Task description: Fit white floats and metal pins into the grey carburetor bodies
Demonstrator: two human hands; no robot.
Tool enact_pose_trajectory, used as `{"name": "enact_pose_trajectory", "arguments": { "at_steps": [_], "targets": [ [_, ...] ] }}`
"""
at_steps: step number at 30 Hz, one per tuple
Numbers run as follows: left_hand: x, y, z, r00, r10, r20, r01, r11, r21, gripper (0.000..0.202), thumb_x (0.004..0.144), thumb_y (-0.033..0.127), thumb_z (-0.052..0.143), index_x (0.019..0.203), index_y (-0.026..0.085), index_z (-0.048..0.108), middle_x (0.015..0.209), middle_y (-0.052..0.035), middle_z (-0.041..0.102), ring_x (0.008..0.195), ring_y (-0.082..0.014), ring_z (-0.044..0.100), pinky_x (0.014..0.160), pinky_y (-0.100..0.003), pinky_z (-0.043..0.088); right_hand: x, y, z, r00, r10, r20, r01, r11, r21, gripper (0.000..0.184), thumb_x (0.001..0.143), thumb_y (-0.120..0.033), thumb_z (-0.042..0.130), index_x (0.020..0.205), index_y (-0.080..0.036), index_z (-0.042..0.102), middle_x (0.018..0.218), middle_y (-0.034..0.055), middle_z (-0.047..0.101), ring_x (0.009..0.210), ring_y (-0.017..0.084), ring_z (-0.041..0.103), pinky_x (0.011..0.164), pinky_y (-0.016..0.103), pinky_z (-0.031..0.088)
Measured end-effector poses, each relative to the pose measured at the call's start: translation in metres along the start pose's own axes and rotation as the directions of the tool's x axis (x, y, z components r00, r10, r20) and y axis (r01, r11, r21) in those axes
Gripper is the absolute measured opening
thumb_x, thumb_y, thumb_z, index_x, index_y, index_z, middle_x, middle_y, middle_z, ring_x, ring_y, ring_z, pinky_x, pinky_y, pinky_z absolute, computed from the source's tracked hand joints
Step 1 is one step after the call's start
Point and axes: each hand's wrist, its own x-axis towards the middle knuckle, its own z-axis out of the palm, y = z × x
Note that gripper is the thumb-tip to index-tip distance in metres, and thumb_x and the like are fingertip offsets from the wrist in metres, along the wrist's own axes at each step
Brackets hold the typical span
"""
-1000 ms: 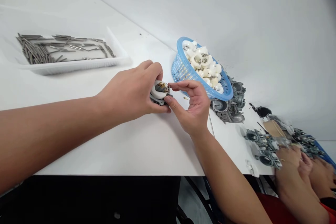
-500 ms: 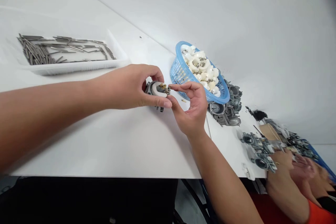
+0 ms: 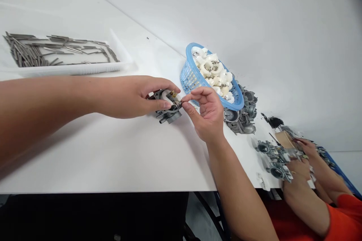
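My left hand is wrapped round a grey metal carburetor just above or on the white table; I cannot tell which. Its open side faces up, showing a white float and brass parts inside. The left thumb presses on the float while the fingers reach round the far side. At the carburetor's right edge, my right hand has thumb and index finger pinched together. Whatever lies between those fingertips is too small to make out. The other right fingers are curled loosely.
A blue basket of white floats leans on several carburetors to the right. Thin metal pins lie in a white tray at the left. Farther right, a co-worker's hands are among more carburetors.
The carburetor has tilted, showing more of its near side. My left thumb has moved back from its right edge onto the float. My right fingertips have closed together at that edge.
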Motion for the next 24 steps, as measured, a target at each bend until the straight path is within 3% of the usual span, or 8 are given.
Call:
{"name": "enact_pose_trajectory", "arguments": {
  "at_steps": [3, 10, 15, 24],
  "targets": [
    [-0.0013, 0.0012, -0.0015, 0.998, -0.052, 0.027, 0.051, 0.998, 0.039, 0.054, 0.09, 0.056, 0.052, 0.141, 0.039, 0.06, 0.109, -0.0016, 0.075, 0.081, -0.0215, 0.063, 0.068, -0.031, 0.044, 0.0, -0.0017, 0.0028, 1.0, 0.008, 0.008, -0.009, 1.0, 0.026, 0.028, 0.089, -0.028, 0.078, 0.106, -0.027, 0.056, 0.091, -0.0014, 0.068, 0.092, 0.017, 0.068, 0.098, 0.039, 0.052],
    [-0.0013, -0.0005, -0.0027, 0.998, 0.026, 0.058, -0.026, 1.0, -0.01, 0.051, 0.089, 0.056, 0.056, 0.135, 0.036, 0.065, 0.099, 0.0001, 0.074, 0.078, -0.0201, 0.059, 0.071, -0.031, 0.044, -0.0003, -0.0018, 0.0026, 0.994, -0.043, 0.096, 0.034, 0.995, 0.094, 0.027, 0.094, -0.028, 0.071, 0.096, -0.027, 0.045, 0.089, -0.0015, 0.062, 0.088, 0.015, 0.064, 0.091, 0.037, 0.053],
    [-0.0015, 0.0019, -0.0057, 0.995, 0.004, 0.096, -0.003, 1.0, -0.014, 0.054, 0.087, 0.059, 0.059, 0.134, 0.034, 0.066, 0.084, -0.0014, 0.07, 0.069, -0.02, 0.053, 0.068, -0.032, 0.044, -0.0001, -0.0003, 0.0012, 0.989, -0.041, 0.139, 0.03, 0.996, 0.083, 0.029, 0.096, -0.034, 0.069, 0.094, -0.027, 0.04, 0.089, -0.0011, 0.059, 0.086, 0.015, 0.061, 0.088, 0.036, 0.053],
    [0.0, -0.0035, -0.0051, 0.995, -0.004, 0.104, 0.008, 0.999, -0.034, 0.054, 0.086, 0.061, 0.06, 0.134, 0.039, 0.065, 0.083, -0.0016, 0.069, 0.07, -0.0215, 0.056, 0.065, -0.034, 0.044, 0.001, 0.0039, 0.0011, 0.989, -0.029, 0.142, 0.013, 0.994, 0.111, 0.034, 0.095, -0.037, 0.07, 0.094, -0.027, 0.038, 0.088, -0.0013, 0.058, 0.083, 0.015, 0.058, 0.084, 0.034, 0.053]
  ]
}}
